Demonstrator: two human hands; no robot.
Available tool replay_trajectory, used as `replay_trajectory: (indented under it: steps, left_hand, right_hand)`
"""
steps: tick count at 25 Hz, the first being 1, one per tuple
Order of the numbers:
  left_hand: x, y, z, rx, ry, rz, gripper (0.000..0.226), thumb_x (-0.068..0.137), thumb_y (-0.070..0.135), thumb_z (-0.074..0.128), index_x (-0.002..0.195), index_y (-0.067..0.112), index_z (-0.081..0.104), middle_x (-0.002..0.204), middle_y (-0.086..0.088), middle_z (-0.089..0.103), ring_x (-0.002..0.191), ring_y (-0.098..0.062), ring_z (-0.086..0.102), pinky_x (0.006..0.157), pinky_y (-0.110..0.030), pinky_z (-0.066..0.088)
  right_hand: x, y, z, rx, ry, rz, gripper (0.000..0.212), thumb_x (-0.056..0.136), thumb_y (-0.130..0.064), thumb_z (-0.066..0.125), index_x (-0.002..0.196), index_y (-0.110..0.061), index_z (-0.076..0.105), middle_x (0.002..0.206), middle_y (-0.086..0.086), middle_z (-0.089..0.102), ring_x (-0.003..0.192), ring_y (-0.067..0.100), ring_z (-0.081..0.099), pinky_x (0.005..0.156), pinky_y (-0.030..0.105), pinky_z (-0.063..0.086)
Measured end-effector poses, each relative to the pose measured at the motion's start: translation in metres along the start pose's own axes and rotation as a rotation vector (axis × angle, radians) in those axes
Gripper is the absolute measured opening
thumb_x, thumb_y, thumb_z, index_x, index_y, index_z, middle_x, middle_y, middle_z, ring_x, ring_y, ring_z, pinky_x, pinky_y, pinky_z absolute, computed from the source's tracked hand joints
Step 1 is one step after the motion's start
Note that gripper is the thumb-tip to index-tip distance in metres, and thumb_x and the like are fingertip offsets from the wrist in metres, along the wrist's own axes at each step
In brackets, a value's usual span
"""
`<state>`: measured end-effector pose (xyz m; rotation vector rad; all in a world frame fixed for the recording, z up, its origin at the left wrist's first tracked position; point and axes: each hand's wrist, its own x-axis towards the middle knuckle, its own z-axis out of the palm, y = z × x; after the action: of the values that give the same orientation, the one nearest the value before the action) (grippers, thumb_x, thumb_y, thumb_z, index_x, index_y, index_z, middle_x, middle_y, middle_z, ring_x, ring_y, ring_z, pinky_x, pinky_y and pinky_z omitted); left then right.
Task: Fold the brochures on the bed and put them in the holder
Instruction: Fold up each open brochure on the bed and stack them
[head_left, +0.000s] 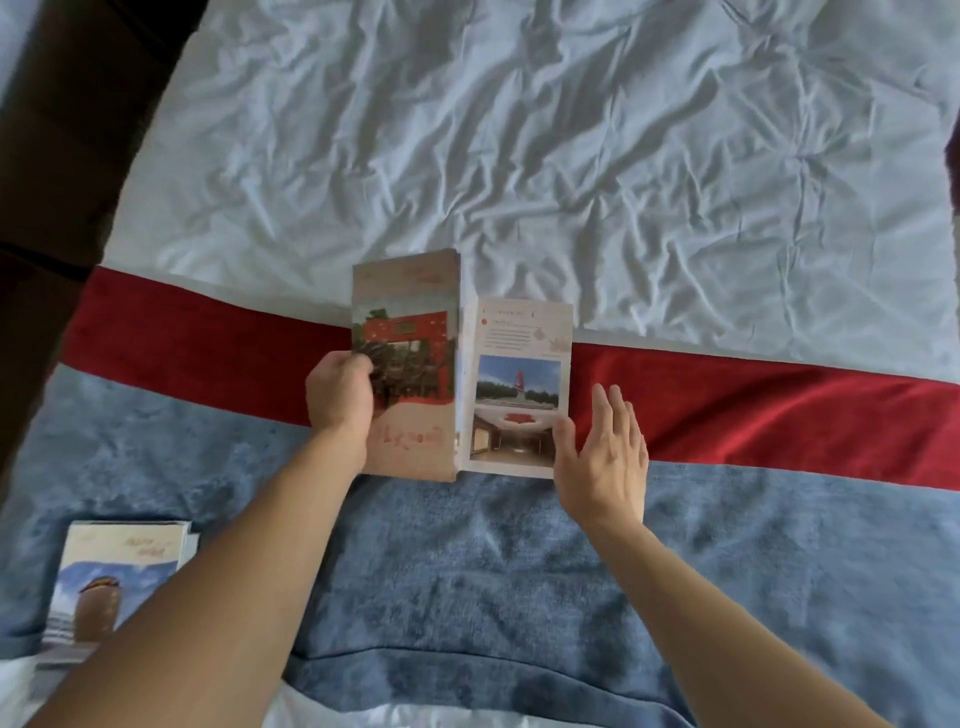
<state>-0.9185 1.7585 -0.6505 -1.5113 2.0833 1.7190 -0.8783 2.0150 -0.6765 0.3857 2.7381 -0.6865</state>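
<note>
Your left hand (340, 391) gripped the brochure (415, 364) cover on the bed (571, 156); your right hand (602, 457), fingers spread, touched its open panel.

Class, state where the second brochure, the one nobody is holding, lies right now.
In the head view, it lies low on the left, on the blue blanket, partly hidden by the left forearm.

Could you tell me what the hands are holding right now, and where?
The left hand grips the brochure at its left edge; the right hand holds nothing.
</note>
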Motion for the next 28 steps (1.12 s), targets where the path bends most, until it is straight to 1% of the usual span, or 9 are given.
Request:
replay_trajectory:
  steps: [3,5,8,12,14,17,21,24,28]
  left_hand:
    - [-0.015,-0.008,0.028,0.206,-0.139,0.115,0.008,0.087,0.024,0.06,0.08,0.021,0.062,0.079,0.005,0.067,0.073,-0.013,0.061,0.057,-0.029,0.039]
    - [-0.023,-0.017,0.048,0.365,-0.215,0.185,0.008,0.088,0.028,0.063,0.082,0.022,0.063,0.086,0.006,0.068,0.079,-0.013,0.063,0.061,-0.03,0.041]
    - [-0.032,-0.028,0.073,0.49,-0.222,0.251,0.009,0.09,0.027,0.064,0.096,0.022,0.061,0.106,0.004,0.059,0.093,-0.018,0.06,0.073,-0.031,0.043]
    - [-0.037,-0.038,0.084,0.596,-0.258,0.355,0.058,0.087,0.022,0.067,0.14,0.02,0.044,0.127,-0.005,0.051,0.115,-0.024,0.055,0.093,-0.038,0.048]
    - [-0.037,-0.043,0.082,0.675,-0.267,0.494,0.073,0.087,0.019,0.068,0.15,0.021,0.032,0.13,-0.009,0.051,0.116,-0.027,0.054,0.093,-0.042,0.05]
    - [-0.036,-0.048,0.079,0.835,-0.268,0.729,0.077,0.084,0.015,0.069,0.151,0.023,0.034,0.118,-0.011,0.055,0.103,-0.03,0.057,0.079,-0.043,0.052]
    - [-0.033,-0.047,0.07,0.923,-0.264,0.855,0.07,0.08,0.013,0.072,0.145,0.02,0.045,0.107,-0.01,0.052,0.094,-0.029,0.055,0.073,-0.042,0.051]
    - [-0.036,-0.048,0.055,0.99,-0.241,0.98,0.068,0.079,0.014,0.074,0.142,0.017,0.048,0.101,-0.008,0.051,0.088,-0.026,0.053,0.069,-0.038,0.047]
    - [-0.041,-0.054,0.021,1.012,-0.221,1.056,0.066,0.079,0.015,0.075,0.14,0.015,0.05,0.101,-0.008,0.051,0.086,-0.025,0.052,0.071,-0.038,0.045]
  right_hand:
    - [-0.002,0.007,-0.002,0.114,-0.001,0.075,0.064,0.099,-0.054,0.03,0.157,-0.026,0.026,0.163,-0.001,0.029,0.147,0.019,0.029,0.117,0.041,0.027]
    - [-0.002,0.011,-0.006,0.166,-0.018,0.084,0.07,0.095,-0.059,0.027,0.157,-0.027,0.027,0.159,-0.001,0.037,0.143,0.019,0.035,0.114,0.04,0.03]
    - [-0.003,0.012,-0.008,0.206,-0.019,0.015,0.078,0.089,-0.07,0.033,0.155,-0.027,0.03,0.156,-0.005,0.041,0.137,0.017,0.044,0.106,0.04,0.042]
    - [0.0,0.009,-0.003,0.129,-0.05,-0.07,0.073,0.093,-0.051,0.057,0.156,-0.028,0.027,0.156,-0.01,0.037,0.133,0.015,0.046,0.09,0.042,0.053]
    - [0.006,0.007,0.0,0.127,-0.076,-0.125,0.073,0.093,-0.035,0.062,0.156,-0.026,0.027,0.159,-0.007,0.033,0.137,0.018,0.042,0.094,0.043,0.053]
    - [0.018,0.001,0.004,0.189,-0.114,-0.185,0.075,0.09,-0.014,0.064,0.156,-0.022,0.029,0.16,0.003,0.029,0.137,0.023,0.043,0.105,0.043,0.047]
    - [0.021,-0.011,0.007,0.159,-0.088,-0.204,0.072,0.085,-0.007,0.06,0.151,-0.023,0.038,0.155,0.004,0.032,0.119,0.027,0.055,0.088,0.036,0.05]
    - [0.008,-0.017,0.008,0.144,-0.083,-0.195,0.067,0.084,-0.012,0.064,0.147,-0.023,0.043,0.148,0.002,0.035,0.104,0.027,0.061,0.078,0.035,0.053]
    - [-0.023,-0.036,0.013,0.108,-0.105,-0.217,0.065,0.084,-0.013,0.067,0.144,-0.02,0.044,0.151,0.003,0.027,0.102,0.026,0.063,0.073,0.026,0.049]
